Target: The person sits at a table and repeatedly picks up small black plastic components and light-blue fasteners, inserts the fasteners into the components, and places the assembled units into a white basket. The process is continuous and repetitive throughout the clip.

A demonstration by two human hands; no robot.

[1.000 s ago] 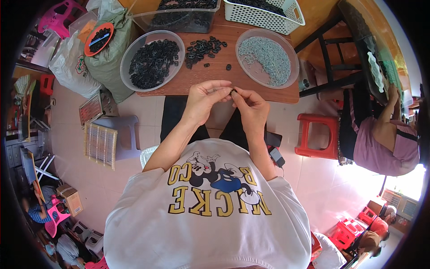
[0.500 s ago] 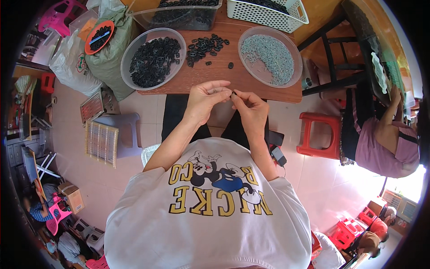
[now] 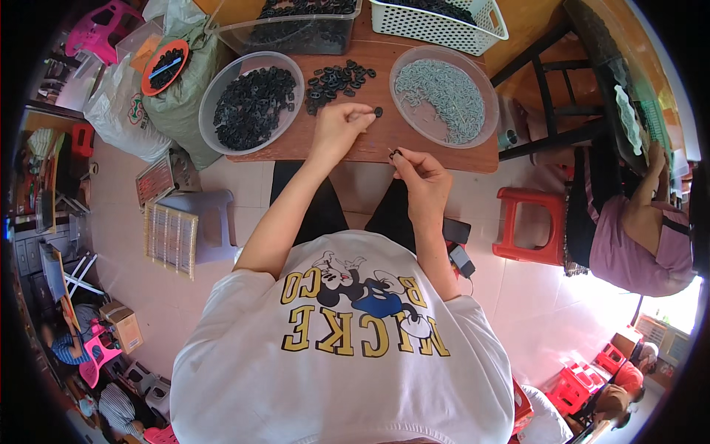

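Note:
My left hand point(image 3: 342, 133) reaches over the wooden table with thumb and forefinger closed at the edge of a small black oval piece point(image 3: 378, 112). Nearer to me, at the table's front edge, my right hand point(image 3: 424, 183) pinches another small black piece point(image 3: 396, 155); a thin tip sticks up beside it. Loose black oval pieces point(image 3: 336, 80) lie in a heap beyond my left hand. To their left is a clear round bowl point(image 3: 210, 126) of such pieces. On the right, a second round bowl point(image 3: 418, 127) holds many small silvery screw-like pins.
At the table's back stand a clear bin point(image 3: 296, 44) and a white perforated basket point(image 3: 444, 33), both with black parts. Full sacks point(image 3: 188, 111) lean on the left. A red stool point(image 3: 529, 226) stands right, near a seated person point(image 3: 636, 237). The table's front edge point(image 3: 473, 164) is close to me.
My hands have parted from each other. The left has moved forward to the single black piece on the table; the right has shifted slightly right and nearer, still pinching a black piece.

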